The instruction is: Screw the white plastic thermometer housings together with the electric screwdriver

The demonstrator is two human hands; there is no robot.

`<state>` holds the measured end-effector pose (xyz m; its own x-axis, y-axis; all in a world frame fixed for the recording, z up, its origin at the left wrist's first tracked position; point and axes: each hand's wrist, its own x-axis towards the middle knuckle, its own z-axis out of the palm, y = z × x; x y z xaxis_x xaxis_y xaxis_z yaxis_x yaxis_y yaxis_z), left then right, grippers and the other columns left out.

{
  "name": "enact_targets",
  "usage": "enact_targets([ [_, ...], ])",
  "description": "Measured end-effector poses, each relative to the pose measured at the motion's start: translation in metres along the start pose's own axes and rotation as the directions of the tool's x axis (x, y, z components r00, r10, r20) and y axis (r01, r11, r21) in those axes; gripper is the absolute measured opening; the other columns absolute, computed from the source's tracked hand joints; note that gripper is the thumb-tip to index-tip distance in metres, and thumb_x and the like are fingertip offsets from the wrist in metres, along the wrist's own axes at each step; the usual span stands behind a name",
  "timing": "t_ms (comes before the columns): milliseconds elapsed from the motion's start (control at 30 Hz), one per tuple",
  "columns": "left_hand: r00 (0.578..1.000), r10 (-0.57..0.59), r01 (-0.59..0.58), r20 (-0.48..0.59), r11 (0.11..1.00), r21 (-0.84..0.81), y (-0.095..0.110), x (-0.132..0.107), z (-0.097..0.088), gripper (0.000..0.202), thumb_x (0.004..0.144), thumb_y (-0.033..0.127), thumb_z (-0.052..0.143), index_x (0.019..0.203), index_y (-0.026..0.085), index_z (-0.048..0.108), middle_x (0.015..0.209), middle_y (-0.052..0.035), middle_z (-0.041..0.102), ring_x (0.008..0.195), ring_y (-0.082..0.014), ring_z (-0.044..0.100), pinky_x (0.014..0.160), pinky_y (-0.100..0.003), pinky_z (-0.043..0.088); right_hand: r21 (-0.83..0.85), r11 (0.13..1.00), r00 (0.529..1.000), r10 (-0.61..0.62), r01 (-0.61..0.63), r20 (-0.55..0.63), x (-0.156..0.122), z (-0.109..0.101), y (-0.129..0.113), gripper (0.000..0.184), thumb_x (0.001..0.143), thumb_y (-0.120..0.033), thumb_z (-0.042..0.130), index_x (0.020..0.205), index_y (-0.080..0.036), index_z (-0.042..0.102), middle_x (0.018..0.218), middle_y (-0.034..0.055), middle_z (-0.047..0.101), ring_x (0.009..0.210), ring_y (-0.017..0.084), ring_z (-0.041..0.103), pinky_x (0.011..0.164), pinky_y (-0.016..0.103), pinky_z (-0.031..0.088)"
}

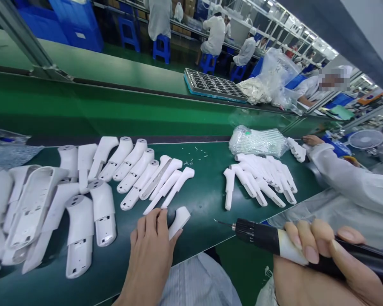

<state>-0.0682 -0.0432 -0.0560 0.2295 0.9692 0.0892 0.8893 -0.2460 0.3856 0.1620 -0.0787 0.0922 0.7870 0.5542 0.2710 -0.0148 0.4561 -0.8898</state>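
Observation:
My left hand (151, 250) is closed around a white curved plastic housing (180, 218), shaped like a forehead-thermometer shell, at the near edge of the green bench (201, 199). The hand covers its lower part. In my right hand (322, 259) is a black and white electric screwdriver (258, 233), its thin bit pointing left. Something tiny shows at the bit's tip, too small to name. The bit is apart from the housing. Just beyond my left hand lies a slanted row of similar housings (140, 185).
More white housings (32, 208) crowd the left side. Small loose bits (191, 162) lie mid-bench. To the right are another group of housings (255, 178) and a clear plastic bag (258, 142). A co-worker's sleeve (341, 170) reaches in at right. A tray (213, 85) sits on the ledge.

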Motion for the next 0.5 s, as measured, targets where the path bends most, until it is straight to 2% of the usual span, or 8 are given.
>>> enact_targets([
  [67, 0.994, 0.067, -0.061, -0.08, 0.995, 0.084, 0.01, 0.009, -0.004, 0.057, 0.11, 0.049, 0.032, 0.137, 0.011, 0.064, 0.135, -0.0255, 0.061, 0.122, -0.0453, 0.056, 0.088, -0.059, 0.052, 0.058, 0.997, 0.996, 0.049, -0.044, -0.079, 0.003, -0.002, -0.003, 0.019, 0.074, -0.021, 0.062, 0.086, -0.022, 0.047, 0.062, -0.0055, 0.033, 0.049, 0.009, 0.034, 0.048, 0.024, 0.035],
  [167, 0.972, 0.208, -0.196, -0.108, 0.974, 0.111, 0.039, 0.035, -0.009, 0.041, 0.108, 0.036, 0.047, 0.135, 0.012, 0.065, 0.14, -0.0238, 0.059, 0.127, -0.0443, 0.054, 0.093, -0.058, 0.051, 0.07, 0.997, 0.992, -0.014, 0.023, -0.126, 0.014, -0.016, -0.001, 0.016, 0.073, -0.021, 0.06, 0.083, -0.022, 0.048, 0.06, -0.0055, 0.033, 0.047, 0.009, 0.033, 0.049, 0.023, 0.035],
  [233, 0.955, 0.293, -0.289, -0.049, 0.955, 0.071, 0.063, 0.061, -0.006, 0.034, 0.102, 0.026, 0.061, 0.135, 0.015, 0.066, 0.143, -0.0206, 0.059, 0.131, -0.0412, 0.054, 0.098, -0.054, 0.051, 0.09, 0.993, 0.988, -0.06, 0.073, -0.145, 0.023, -0.029, 0.002, 0.014, 0.073, -0.024, 0.06, 0.082, -0.022, 0.049, 0.058, -0.0055, 0.033, 0.046, 0.009, 0.031, 0.048, 0.023, 0.033],
  [300, 0.934, 0.352, -0.352, 0.059, 0.936, -0.006, 0.088, 0.089, 0.004, 0.039, 0.098, 0.022, 0.069, 0.136, 0.018, 0.064, 0.143, -0.0176, 0.059, 0.129, -0.0379, 0.056, 0.098, -0.049, 0.052, 0.099, 0.989, 0.984, -0.093, 0.109, -0.153, 0.03, -0.039, 0.003, 0.014, 0.071, -0.026, 0.061, 0.08, -0.022, 0.051, 0.057, -0.0052, 0.033, 0.045, 0.008, 0.03, 0.047, 0.023, 0.032],
  [400, 0.899, 0.392, -0.372, 0.195, 0.919, -0.134, 0.126, 0.125, 0.026, 0.032, 0.1, 0.028, 0.068, 0.13, 0.017, 0.064, 0.128, -0.015, 0.065, 0.113, -0.0327, 0.062, 0.089, -0.043, 0.054, 0.065, 0.988, 0.971, -0.126, 0.142, -0.205, 0.038, -0.049, 0.001, 0.014, 0.066, -0.024, 0.06, 0.078, -0.022, 0.052, 0.056, -0.0052, 0.033, 0.044, 0.008, 0.03, 0.046, 0.023, 0.032],
  [500, 0.889, 0.402, -0.368, 0.219, 0.912, -0.18, 0.159, 0.144, 0.046, 0.021, 0.104, 0.031, 0.063, 0.117, 0.014, 0.065, 0.117, -0.0134, 0.066, 0.105, -0.0292, 0.063, 0.088, -0.04, 0.053, 0.015, 0.989, 0.944, -0.136, 0.147, -0.3, 0.045, -0.054, 0.0, 0.014, 0.066, -0.023, 0.059, 0.077, -0.022, 0.05, 0.057, -0.0056, 0.032, 0.044, 0.008, 0.029, 0.045, 0.022, 0.031],
])
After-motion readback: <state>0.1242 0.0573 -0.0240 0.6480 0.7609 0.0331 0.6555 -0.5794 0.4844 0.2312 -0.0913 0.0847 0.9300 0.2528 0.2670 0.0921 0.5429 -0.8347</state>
